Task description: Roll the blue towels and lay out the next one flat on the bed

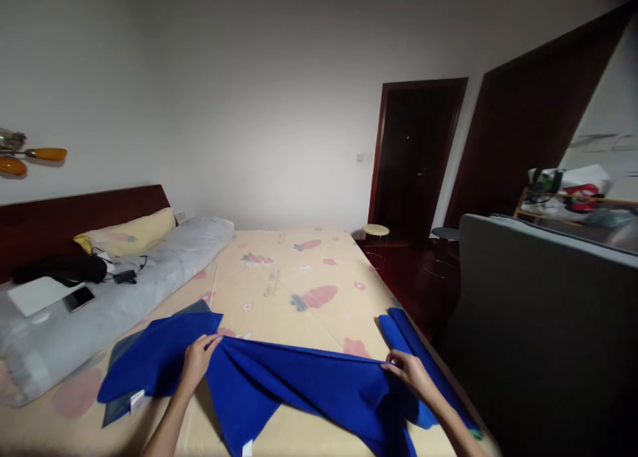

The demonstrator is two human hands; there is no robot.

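Observation:
A blue cloth (304, 374) is stretched between my two hands above the near part of the bed, its lower part hanging in folds with a white tag at the bottom. My left hand (199, 356) pinches its upper left edge, and my right hand (406, 369) pinches its upper right edge. Left of my left hand, another blue cloth (159, 344) lies spread on the bed over a greyer piece, a white label at its lower edge. Beside and partly behind my right hand, blue rolls of material (411, 337) lie along the bed's right edge.
The bed (279, 271) has a patterned cream sheet. On its left lie a long grey bundle (164, 284), a pillow (129, 234), a phone (78, 299) and a black cable (124, 276). A round stool (375, 230) stands beyond; a large grey panel (538, 337) rises at right.

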